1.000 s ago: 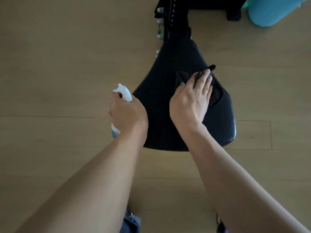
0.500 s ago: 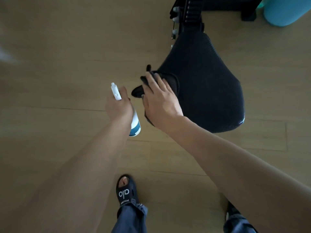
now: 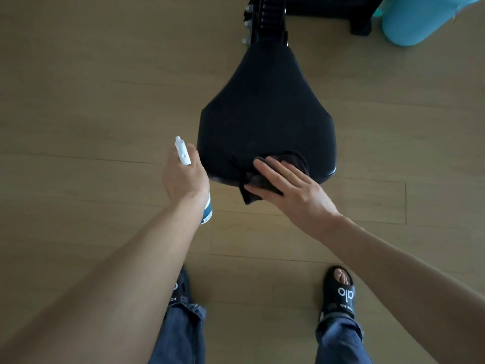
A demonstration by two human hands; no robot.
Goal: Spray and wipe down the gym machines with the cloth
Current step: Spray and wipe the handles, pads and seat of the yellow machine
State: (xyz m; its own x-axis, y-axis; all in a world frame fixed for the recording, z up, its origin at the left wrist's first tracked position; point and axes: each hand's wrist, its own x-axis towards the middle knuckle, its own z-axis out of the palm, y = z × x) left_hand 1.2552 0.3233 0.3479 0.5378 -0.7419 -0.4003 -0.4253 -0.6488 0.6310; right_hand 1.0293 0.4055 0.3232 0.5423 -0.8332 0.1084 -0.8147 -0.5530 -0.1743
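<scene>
Nearest the camera, two feet in black slides [image 3: 339,295] and blue jeans stand on the wooden floor [image 3: 78,101]. Just ahead, the left hand [image 3: 183,177] is wrapped around a white spray bottle [image 3: 183,150], nozzle pointing away, the bottle's teal-banded base showing below the wrist; how much liquid it holds cannot be told. Beside it, the right hand [image 3: 291,187] lies flat with straight fingers, pressing a dark cloth [image 3: 262,177] onto the near edge of the black padded seat [image 3: 267,114]. Part of the cloth hangs over that edge. Wiping appears to be under way on the near rim, with the broad middle and the narrow far end still to cover.

The cloth is only pinned, not gripped, so a quick stroke off the rim could let it slide from under the palm and drop to the floor. The bottle sits close to the seat's side and could knock it.

Beyond the seat stands the machine's black frame [image 3: 267,19], and a light blue object [image 3: 420,19] lies at the far right.
</scene>
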